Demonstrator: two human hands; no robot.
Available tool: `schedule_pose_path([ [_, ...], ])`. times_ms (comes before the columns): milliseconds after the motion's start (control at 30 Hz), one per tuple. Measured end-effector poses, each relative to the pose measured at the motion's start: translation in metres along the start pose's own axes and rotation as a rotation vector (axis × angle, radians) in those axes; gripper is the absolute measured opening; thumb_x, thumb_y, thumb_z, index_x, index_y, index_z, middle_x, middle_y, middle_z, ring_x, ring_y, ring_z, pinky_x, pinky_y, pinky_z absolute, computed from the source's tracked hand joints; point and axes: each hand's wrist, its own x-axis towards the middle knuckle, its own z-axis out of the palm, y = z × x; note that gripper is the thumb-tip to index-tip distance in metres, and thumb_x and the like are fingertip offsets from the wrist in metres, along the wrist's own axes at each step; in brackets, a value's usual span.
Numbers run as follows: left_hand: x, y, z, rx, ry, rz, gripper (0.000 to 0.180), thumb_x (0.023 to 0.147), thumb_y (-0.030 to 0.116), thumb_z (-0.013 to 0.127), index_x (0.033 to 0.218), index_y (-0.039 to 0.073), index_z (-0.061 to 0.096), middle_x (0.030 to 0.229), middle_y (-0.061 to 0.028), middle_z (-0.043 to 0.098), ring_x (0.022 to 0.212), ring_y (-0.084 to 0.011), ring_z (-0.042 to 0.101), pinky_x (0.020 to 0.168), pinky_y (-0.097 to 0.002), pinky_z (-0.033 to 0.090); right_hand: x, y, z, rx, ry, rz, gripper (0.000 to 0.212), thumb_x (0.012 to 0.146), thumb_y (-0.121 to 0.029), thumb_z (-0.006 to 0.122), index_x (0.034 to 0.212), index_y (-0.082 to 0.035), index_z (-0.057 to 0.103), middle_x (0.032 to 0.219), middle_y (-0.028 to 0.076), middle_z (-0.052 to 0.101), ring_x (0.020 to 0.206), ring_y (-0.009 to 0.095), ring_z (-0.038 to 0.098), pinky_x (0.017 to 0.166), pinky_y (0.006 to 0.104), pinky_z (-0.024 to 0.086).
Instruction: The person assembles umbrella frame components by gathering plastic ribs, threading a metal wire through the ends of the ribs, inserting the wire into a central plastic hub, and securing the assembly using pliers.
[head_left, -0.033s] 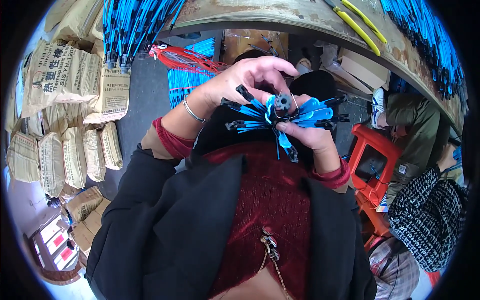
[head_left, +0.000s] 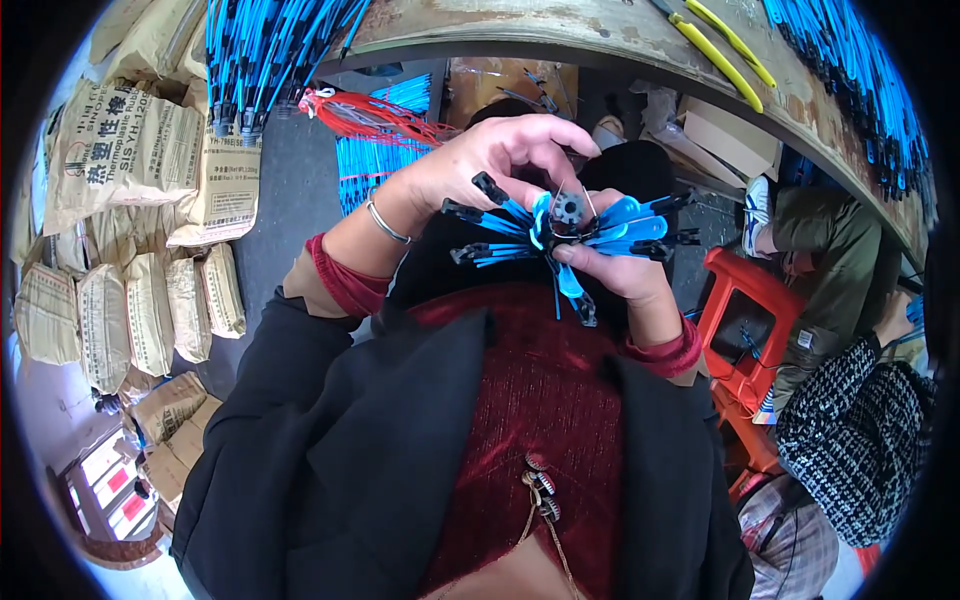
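Note:
Between my hands is a fan of flat blue plastic strips (head_left: 618, 238) with black clip ends, spread around a round, toothed black hub (head_left: 568, 208). My right hand (head_left: 622, 272) grips this bundle, its thumb pressed beside the hub and its other fingers mostly hidden behind the strips. A thin wire (head_left: 590, 203) loops around the hub, with its ends standing up. My left hand (head_left: 510, 160) is closed at the hub's upper left, fingers curled at the wire and thumb against the strips. Its exact fingertip contact is partly hidden.
A worn wooden table (head_left: 560, 28) curves across the far side, carrying yellow-handled pliers (head_left: 722, 55) and piles of blue strips (head_left: 275, 60). Red wires (head_left: 375, 115) hang near its edge. Paper sacks (head_left: 130, 150) are stacked left. A red stool (head_left: 745, 325) and a seated person (head_left: 845, 430) are right.

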Motion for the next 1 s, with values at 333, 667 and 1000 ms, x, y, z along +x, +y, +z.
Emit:
schedule_pose_path([
  [333, 0.002, -0.001, -0.002, 0.061, 0.012, 0.050, 0.048, 0.077, 0.011, 0.069, 0.120, 0.003, 0.052, 0.091, -0.0108, 0.064, 0.089, -0.0178, 0.060, 0.079, -0.0305, 0.048, 0.001, -0.005, -0.002, -0.017, -0.018, 0.108, 0.037, 0.068, -0.006, 0.077, 0.094, -0.006, 0.051, 0.091, 0.006, 0.061, 0.084, 0.015, 0.059, 0.075, 0.0320, 0.048],
  [667, 0.006, -0.004, -0.005, 0.349, -0.048, 0.225, 0.038, 0.074, 0.030, 0.067, 0.097, -0.001, 0.066, 0.087, -0.0127, 0.064, 0.081, -0.0266, 0.061, 0.076, -0.0308, 0.047, -0.003, -0.004, -0.001, -0.019, 0.002, 0.171, 0.039, 0.065, 0.000, 0.077, 0.093, -0.006, 0.050, 0.090, 0.006, 0.062, 0.086, 0.015, 0.060, 0.077, 0.0318, 0.049],
  [1000, 0.003, -0.001, -0.013, 0.238, -0.154, 0.202, 0.054, 0.074, 0.045, 0.062, 0.102, -0.001, 0.064, 0.093, -0.0152, 0.063, 0.088, -0.0271, 0.060, 0.079, -0.0339, 0.046, -0.002, -0.013, 0.010, 0.026, 0.091, 0.186, 0.039, 0.064, 0.002, 0.077, 0.092, -0.004, 0.052, 0.087, 0.005, 0.062, 0.083, 0.014, 0.060, 0.074, 0.0299, 0.050],
])
